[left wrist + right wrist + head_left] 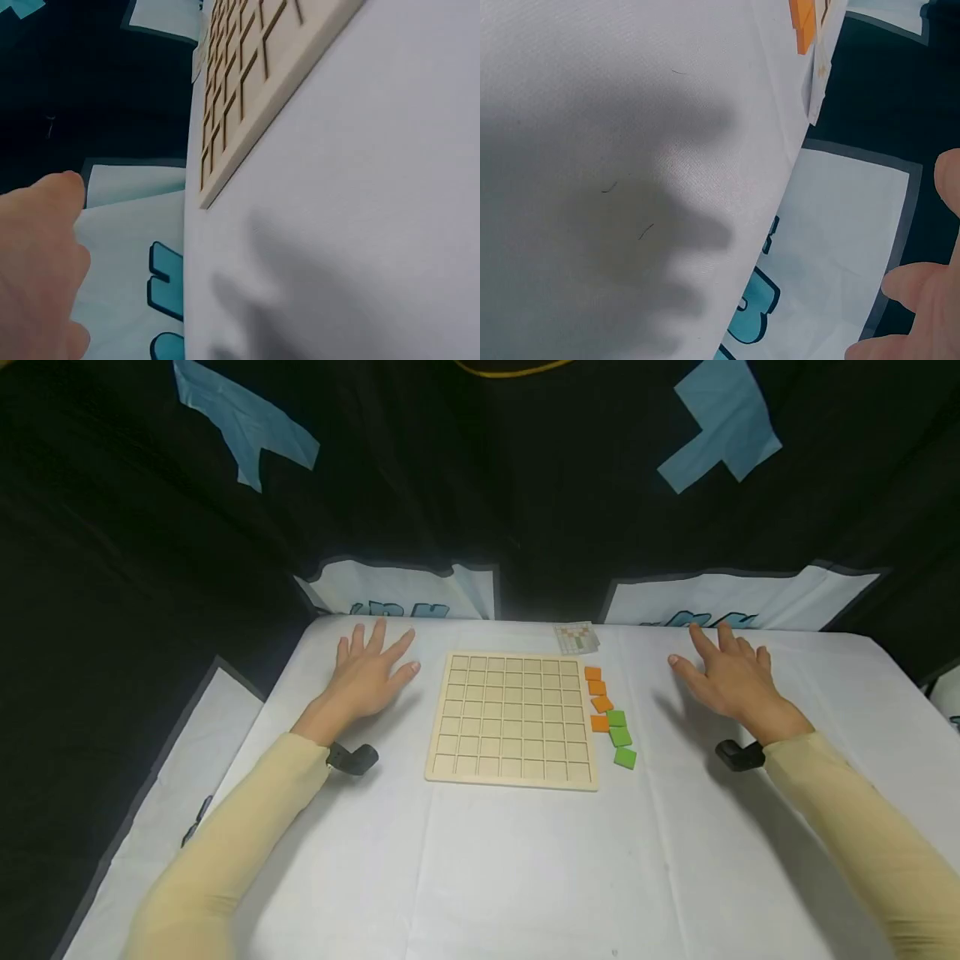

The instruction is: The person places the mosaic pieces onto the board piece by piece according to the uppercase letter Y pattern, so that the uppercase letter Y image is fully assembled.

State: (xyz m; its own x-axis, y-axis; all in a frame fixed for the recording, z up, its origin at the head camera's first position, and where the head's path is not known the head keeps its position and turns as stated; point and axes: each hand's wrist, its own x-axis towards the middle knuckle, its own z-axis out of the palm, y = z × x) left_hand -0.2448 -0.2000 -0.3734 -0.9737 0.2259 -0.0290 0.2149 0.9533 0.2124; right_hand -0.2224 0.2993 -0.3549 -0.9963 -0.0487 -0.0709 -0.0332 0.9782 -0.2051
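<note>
A pale wooden grid board (pixel 512 718) lies flat on the white table, its square cells bare. Along its right edge are several orange square tiles (pixel 597 687) and 3 green square tiles (pixel 620 737); the lowest orange one touches or nearly touches the board. My left hand (pixel 363 675) hovers over the table left of the board, fingers spread, holding nothing. On the other side, well to the right of the tiles, my right hand (pixel 726 678) is also raised with spread fingers and holds nothing. Shadows of both hands fall on the cloth.
A small stack of printed grid cards (pixel 577 637) lies behind the board's far right corner. White cloth covers the table (pixel 525 868). A black curtain (pixel 480 485) with blue tape patches (pixel 723 422) hangs beyond the far edge. Each wrist wears a small black camera.
</note>
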